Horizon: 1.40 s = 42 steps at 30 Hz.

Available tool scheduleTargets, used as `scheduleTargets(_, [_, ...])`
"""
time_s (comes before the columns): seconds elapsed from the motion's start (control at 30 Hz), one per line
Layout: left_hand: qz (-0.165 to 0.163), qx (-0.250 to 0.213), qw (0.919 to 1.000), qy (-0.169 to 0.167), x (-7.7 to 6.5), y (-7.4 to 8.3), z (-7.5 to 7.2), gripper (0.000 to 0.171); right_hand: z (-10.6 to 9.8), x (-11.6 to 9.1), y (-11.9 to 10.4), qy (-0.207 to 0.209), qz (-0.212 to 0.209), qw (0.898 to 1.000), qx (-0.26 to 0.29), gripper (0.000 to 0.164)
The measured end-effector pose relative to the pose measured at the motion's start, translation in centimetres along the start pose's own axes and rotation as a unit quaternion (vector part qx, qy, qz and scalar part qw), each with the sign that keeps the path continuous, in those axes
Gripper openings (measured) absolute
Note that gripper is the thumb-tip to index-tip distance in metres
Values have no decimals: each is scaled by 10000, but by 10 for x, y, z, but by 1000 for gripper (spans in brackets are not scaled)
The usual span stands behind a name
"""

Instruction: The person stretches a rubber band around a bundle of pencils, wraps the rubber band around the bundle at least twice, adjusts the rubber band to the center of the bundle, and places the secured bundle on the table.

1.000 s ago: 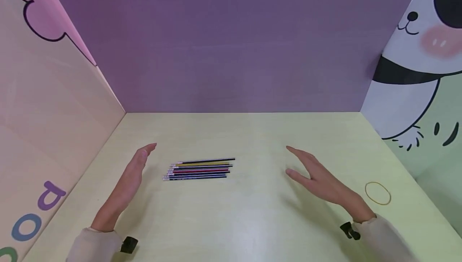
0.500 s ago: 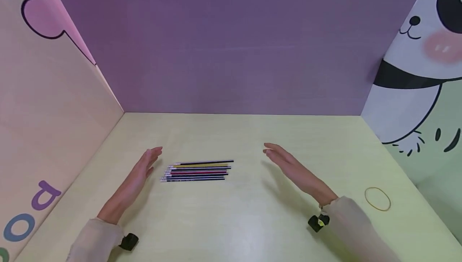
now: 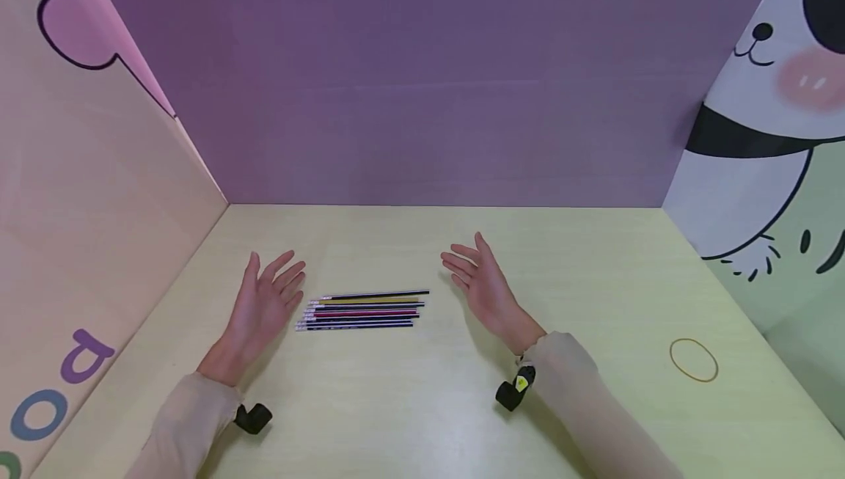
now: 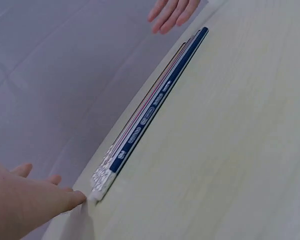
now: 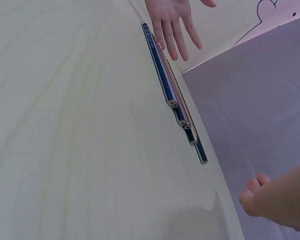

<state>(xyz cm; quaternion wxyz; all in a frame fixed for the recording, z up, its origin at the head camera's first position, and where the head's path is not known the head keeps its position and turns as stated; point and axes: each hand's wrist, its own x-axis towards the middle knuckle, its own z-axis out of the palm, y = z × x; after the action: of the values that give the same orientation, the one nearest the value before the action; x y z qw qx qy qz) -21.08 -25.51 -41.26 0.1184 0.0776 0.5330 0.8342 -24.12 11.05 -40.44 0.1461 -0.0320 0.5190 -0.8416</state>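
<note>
Several pencils [image 3: 363, 312] lie side by side on the table, in dark blue, yellow and red, with their whitish ends toward the left. My left hand [image 3: 264, 308] is held just left of those ends, palm turned up and inward, fingers spread and holding nothing. To the right of the pencils hovers my right hand [image 3: 485, 288], palm facing inward, its fingers loosely extended and likewise holding nothing. In the left wrist view, the left fingertips appear close to the pencils [image 4: 145, 115]; whether they touch cannot be told. A thin yellowish rubber band [image 3: 694, 360] lies far to the right.
The pale wooden table [image 3: 396, 413] ends at a purple back wall [image 3: 422, 83]. A cream side wall [image 3: 99, 193] with letters bounds the left, and a panda-printed wall [image 3: 759, 193] the right. A small black wrist camera [image 3: 253, 419] hangs under the left cuff.
My right hand has moved left toward the pencils and turned its palm inward. My left hand has moved slightly right and rotated palm upward, fingers spreading. The pencils and rubber band have stayed put.
</note>
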Motion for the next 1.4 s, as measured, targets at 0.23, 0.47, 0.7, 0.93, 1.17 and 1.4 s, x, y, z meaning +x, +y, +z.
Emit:
scheduleTargets(0.23, [60,-289,9996,12,7,-11,5,80,21,14,21,447,176,9988,132,74])
scheduleTargets(0.47, [218,-734,9968,214,6,-18,5,81,29,22,37,494,116,9978,428,69])
scheduleTargets(0.7, [564,-1481,9873,124,-3,-15,-8,64,28,19,41,376,35,9975,597,69])
scheduleTargets(0.93, [603,-1413,9877,307,-2,-20,1,58,33,19,44,254,46,9985,484,69])
scheduleTargets(1.17, [654,-1011,9902,709,-6,-15,-2,54,38,19,46,253,-51,9986,452,69])
scheduleTargets(1.4, [570,-1505,9869,93,-7,-17,-7,56,42,15,50,270,-174,9988,368,67])
